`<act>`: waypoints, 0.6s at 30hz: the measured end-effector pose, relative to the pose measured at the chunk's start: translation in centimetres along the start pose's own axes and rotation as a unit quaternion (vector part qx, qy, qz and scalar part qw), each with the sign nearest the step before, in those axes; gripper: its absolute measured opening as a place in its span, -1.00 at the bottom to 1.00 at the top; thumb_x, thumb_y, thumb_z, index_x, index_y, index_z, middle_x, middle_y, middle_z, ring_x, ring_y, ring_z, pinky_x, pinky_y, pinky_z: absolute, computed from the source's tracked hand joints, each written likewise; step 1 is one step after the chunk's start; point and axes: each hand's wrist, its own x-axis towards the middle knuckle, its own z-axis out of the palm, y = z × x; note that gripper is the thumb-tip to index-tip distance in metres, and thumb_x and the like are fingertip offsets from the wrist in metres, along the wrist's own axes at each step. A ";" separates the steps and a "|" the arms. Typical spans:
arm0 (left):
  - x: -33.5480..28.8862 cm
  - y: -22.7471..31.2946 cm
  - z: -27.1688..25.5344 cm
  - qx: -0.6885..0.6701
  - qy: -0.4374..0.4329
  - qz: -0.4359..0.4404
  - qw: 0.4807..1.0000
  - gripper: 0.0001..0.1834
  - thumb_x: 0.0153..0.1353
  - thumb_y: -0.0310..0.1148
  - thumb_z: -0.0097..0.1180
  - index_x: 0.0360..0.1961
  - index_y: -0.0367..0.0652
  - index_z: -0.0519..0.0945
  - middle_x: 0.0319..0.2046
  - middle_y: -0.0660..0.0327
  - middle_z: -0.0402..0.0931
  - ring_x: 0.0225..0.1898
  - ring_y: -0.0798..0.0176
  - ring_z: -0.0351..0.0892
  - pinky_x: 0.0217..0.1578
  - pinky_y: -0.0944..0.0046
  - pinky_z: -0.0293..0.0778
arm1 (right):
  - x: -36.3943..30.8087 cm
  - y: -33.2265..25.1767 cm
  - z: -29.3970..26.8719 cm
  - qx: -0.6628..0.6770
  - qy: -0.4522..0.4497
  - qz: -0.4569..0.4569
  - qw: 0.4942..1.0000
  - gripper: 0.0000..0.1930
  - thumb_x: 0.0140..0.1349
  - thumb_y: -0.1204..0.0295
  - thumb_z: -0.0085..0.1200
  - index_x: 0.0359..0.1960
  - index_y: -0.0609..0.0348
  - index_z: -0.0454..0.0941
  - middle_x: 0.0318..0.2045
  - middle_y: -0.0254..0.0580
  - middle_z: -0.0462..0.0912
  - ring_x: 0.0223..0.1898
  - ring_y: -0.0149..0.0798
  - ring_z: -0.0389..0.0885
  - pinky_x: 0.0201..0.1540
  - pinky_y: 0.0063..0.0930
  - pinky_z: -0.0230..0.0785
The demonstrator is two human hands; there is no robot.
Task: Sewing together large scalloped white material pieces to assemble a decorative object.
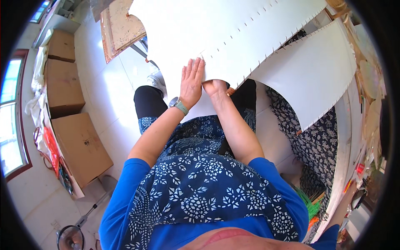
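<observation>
A large white sheet (187, 29), paper or cloth I cannot tell, spreads out ahead of me. Rows of short dark strokes run across it and along its right edge. My left hand (192, 81) lies flat on its near part, fingers straight and pointing away, with a green-strapped watch (178, 105) at the wrist. Close beside it, my right hand (215, 87) reaches in at the sheet's curved near edge. Its fingers are hidden under that edge. A second white piece (308, 75) with similar strokes along its border hangs to the right.
Cardboard boxes (81, 143) line the left wall below a window (12, 112). A worn wooden board (123, 27) stands far left. Dark flowered cloth (310, 133) drapes at the right, by a cluttered shelf edge (362, 104). A fan (71, 238) sits at lower left.
</observation>
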 end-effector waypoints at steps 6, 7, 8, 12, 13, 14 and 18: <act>0.2 -0.3 1.1 -0.056 0.027 0.012 0.998 -0.25 0.04 -0.72 -0.16 0.33 -0.19 0.09 0.35 0.02 -0.01 0.39 -0.06 -0.12 0.32 -0.05 -0.15 | 0.4 0.4 0.4 -0.061 0.045 -0.066 0.995 -0.55 0.35 0.09 -0.22 0.18 0.03 0.27 0.13 -0.19 0.38 0.16 -0.18 0.34 0.22 -0.16 0.22; 0.3 -0.3 1.1 -0.057 0.021 0.009 0.998 -0.25 0.04 -0.72 -0.16 0.33 -0.19 0.09 0.35 0.02 -0.01 0.39 -0.06 -0.12 0.32 -0.05 -0.15 | 0.6 0.3 0.5 -0.061 0.059 -0.067 0.994 -0.54 0.35 0.08 -0.23 0.17 0.04 0.28 0.13 -0.17 0.38 0.15 -0.16 0.34 0.21 -0.15 0.23; 0.3 -0.2 1.1 -0.061 0.020 0.007 0.998 -0.26 0.04 -0.74 -0.19 0.33 -0.18 0.10 0.34 0.01 0.00 0.39 -0.05 -0.12 0.32 -0.05 -0.15 | 0.7 0.1 0.6 -0.061 0.073 -0.068 0.993 -0.54 0.35 0.07 -0.25 0.17 0.05 0.28 0.12 -0.16 0.38 0.14 -0.15 0.35 0.20 -0.15 0.24; 0.3 0.0 1.1 -0.081 0.024 -0.007 0.996 -0.23 0.01 -0.81 -0.28 0.33 -0.16 0.12 0.34 0.01 0.00 0.39 -0.04 -0.12 0.32 -0.07 -0.16 | 1.4 -1.0 0.8 -0.045 0.041 -0.047 0.997 -0.45 0.33 -0.04 -0.31 0.15 0.10 0.29 0.13 -0.10 0.36 0.12 -0.06 0.36 0.14 -0.09 0.30; 0.2 -0.1 1.2 -0.083 0.024 -0.012 0.996 -0.23 0.01 -0.81 -0.28 0.33 -0.16 0.12 0.34 0.01 0.00 0.39 -0.04 -0.12 0.32 -0.07 -0.16 | 1.7 -1.2 0.8 -0.048 0.043 -0.045 0.997 -0.45 0.33 -0.04 -0.31 0.15 0.10 0.29 0.13 -0.10 0.36 0.12 -0.06 0.36 0.14 -0.09 0.30; 0.2 -0.2 1.4 -0.086 0.022 -0.010 0.996 -0.22 -0.01 -0.81 -0.25 0.33 -0.16 0.11 0.34 0.01 0.01 0.39 -0.06 -0.12 0.31 -0.11 -0.19 | 1.9 -1.5 0.7 -0.037 0.029 -0.051 0.998 -0.46 0.34 -0.02 -0.32 0.15 0.11 0.27 0.13 -0.07 0.34 0.13 -0.04 0.34 0.15 -0.06 0.28; 0.0 -0.4 1.7 -0.085 0.033 -0.007 0.996 -0.20 -0.03 -0.82 -0.22 0.32 -0.15 0.13 0.34 0.03 0.02 0.39 -0.07 -0.13 0.30 -0.16 -0.21 | 2.4 -1.5 0.6 -0.059 0.012 -0.074 0.995 -0.47 0.35 -0.01 -0.31 0.14 0.13 0.27 0.10 -0.04 0.36 0.12 -0.03 0.35 0.12 -0.01 0.29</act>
